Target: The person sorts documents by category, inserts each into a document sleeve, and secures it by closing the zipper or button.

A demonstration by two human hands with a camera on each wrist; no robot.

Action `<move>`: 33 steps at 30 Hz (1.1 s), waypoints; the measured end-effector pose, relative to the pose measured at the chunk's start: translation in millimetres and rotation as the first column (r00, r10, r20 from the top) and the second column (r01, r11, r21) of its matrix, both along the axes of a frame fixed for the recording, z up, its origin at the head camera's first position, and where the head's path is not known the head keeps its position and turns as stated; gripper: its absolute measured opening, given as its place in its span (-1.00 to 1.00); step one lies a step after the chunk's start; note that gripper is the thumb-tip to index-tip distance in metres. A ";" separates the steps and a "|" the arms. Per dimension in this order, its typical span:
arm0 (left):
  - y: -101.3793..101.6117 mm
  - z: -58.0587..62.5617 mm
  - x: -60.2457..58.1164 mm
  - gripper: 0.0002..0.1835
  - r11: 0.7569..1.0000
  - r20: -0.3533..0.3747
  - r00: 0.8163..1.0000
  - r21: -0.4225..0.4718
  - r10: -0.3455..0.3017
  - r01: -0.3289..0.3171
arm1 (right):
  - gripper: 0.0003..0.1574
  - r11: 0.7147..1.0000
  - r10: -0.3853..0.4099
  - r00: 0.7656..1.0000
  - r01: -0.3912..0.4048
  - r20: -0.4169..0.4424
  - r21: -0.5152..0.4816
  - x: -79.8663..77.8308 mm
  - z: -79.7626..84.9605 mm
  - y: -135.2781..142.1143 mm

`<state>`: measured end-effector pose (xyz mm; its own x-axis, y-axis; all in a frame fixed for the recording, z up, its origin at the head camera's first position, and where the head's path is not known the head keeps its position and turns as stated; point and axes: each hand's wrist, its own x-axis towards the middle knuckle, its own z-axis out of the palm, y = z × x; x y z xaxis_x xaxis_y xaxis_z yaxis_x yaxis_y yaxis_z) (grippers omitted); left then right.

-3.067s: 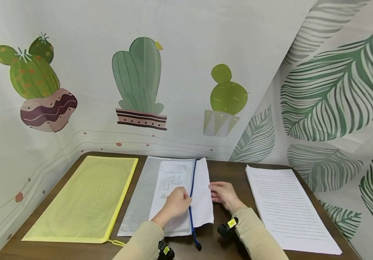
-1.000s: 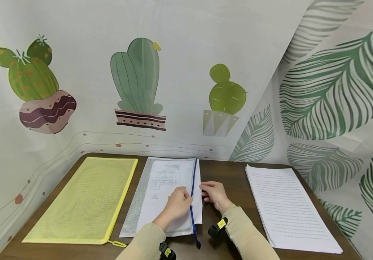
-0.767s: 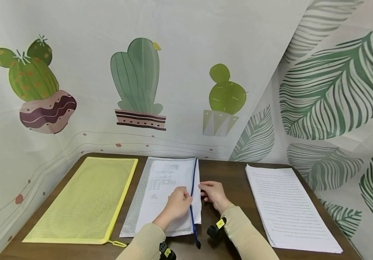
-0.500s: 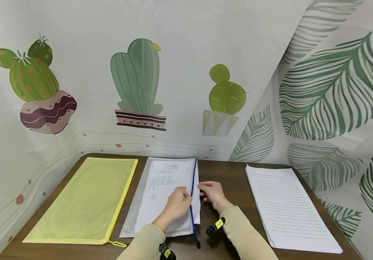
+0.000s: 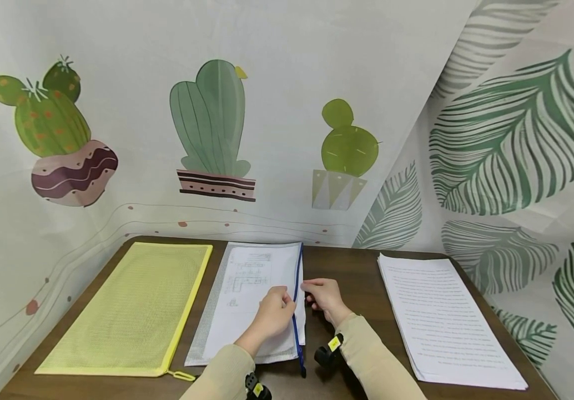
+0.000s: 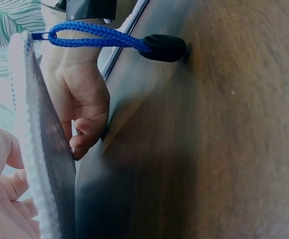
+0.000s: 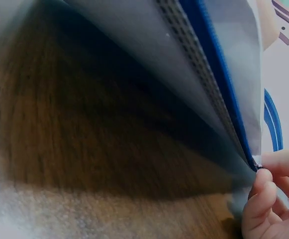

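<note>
A translucent mesh zip pouch [image 5: 198, 347] with a blue zip along its right side lies in the middle of the table. Printed paper [image 5: 247, 311] shows through its top, and a narrow white strip of it sticks out past the zip. My left hand [image 5: 272, 314] pinches the pouch's upper layer beside the zip. At the paper's outer edge, my right hand [image 5: 326, 299] pinches the sheets between thumb and fingers. From the pouch's near corner hangs a blue cord pull [image 6: 89, 35] with a black end. The sheets' far end inside the pouch shows only through the mesh.
On the left lies a yellow mesh zip pouch [image 5: 127, 311], flat, with a yellow loop pull. A thick stack of printed sheets [image 5: 447, 322] sits at the right. Behind the brown table [image 5: 357, 266] hangs a cloth with cactus and leaf prints.
The paper has slid left into the pouch, so its protruding strip has become much narrower. My right hand has moved left with it. My left hand has hardly moved.
</note>
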<state>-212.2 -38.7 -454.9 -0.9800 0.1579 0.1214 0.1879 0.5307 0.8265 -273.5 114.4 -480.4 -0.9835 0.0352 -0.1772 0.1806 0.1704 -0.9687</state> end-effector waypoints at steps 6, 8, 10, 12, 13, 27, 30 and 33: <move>0.8 -1.7 -0.8 -0.83 1.000 -0.015 1.000 -0.008 0.011 -0.011 | -0.68 0.998 0.049 0.999 -0.049 0.018 0.029 5.4 6.5 3.5; 0.9 -3.0 -1.4 -0.83 1.000 -0.022 1.000 -0.018 0.018 -0.019 | -0.71 0.996 0.072 0.997 -0.074 0.029 0.045 8.0 9.0 4.5; 1.1 -3.4 -1.5 -0.84 0.999 -0.033 0.999 -0.023 0.024 -0.025 | -0.73 0.993 0.095 0.995 -0.097 0.036 0.064 10.1 11.3 5.1; 1.6 -3.4 -1.2 -0.84 0.999 -0.041 0.999 -0.020 0.029 -0.030 | -0.74 0.989 0.116 0.992 -0.120 0.043 0.082 11.9 13.3 5.5; 1.9 -3.1 -0.9 -0.84 0.999 -0.045 0.999 -0.018 0.031 -0.032 | -0.75 0.988 0.125 0.991 -0.128 0.045 0.090 12.8 14.1 5.6; 5.4 -4.6 2.3 -0.87 0.999 -0.042 0.998 -0.019 0.038 -0.039 | -0.78 0.980 0.088 0.996 -0.089 0.013 0.181 18.8 8.1 1.1; 5.6 -4.8 2.0 -0.88 0.999 -0.038 0.999 -0.016 0.037 -0.037 | -0.76 0.979 0.082 0.997 -0.081 0.002 0.188 19.8 8.3 -1.1; 5.7 -5.1 1.5 -0.87 0.999 -0.035 0.999 -0.011 0.033 -0.033 | -0.76 0.977 0.089 0.996 -0.083 -0.023 0.197 20.6 8.9 -3.4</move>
